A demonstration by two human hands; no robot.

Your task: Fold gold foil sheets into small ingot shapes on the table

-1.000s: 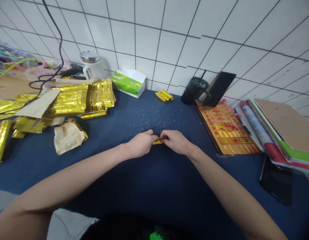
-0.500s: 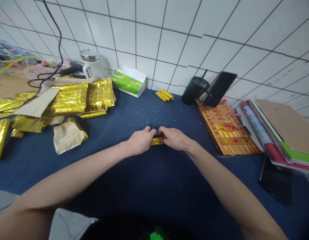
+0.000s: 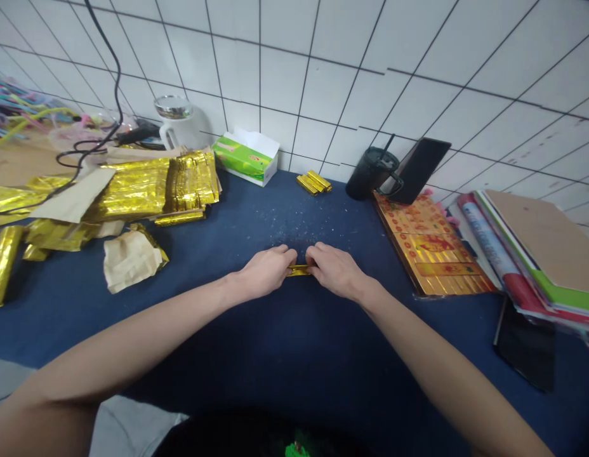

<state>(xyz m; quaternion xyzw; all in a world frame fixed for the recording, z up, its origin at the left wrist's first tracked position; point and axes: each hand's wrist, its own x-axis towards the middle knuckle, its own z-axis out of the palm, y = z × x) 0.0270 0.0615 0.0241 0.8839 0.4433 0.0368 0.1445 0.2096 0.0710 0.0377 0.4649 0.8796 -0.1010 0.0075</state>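
Observation:
A small folded strip of gold foil (image 3: pixel 299 271) lies on the dark blue tablecloth (image 3: pixel 294 355), held at its two ends. My left hand (image 3: pixel 267 271) pinches the strip's left end, and my right hand (image 3: pixel 333 271) pinches its right end. Fingers hide both ends, and only the middle of the strip shows. Beyond my hands, several folded gold bars (image 3: pixel 313 182) sit in a small pile.
Gold foil stacks (image 3: pixel 146 186) and crumpled brown paper (image 3: pixel 130 260) lie to the left. A gold printed sheet (image 3: pixel 430 244), black tumbler (image 3: pixel 372 172), tissue box (image 3: pixel 245 158), white mug (image 3: pixel 178 125), books (image 3: pixel 527 254) and a black phone (image 3: pixel 525 343) surround the cloth. A tiled wall rises behind.
My hands have shifted slightly on the strip, with the fingers closing further over its ends. The strip stays between them, and the view has barely moved.

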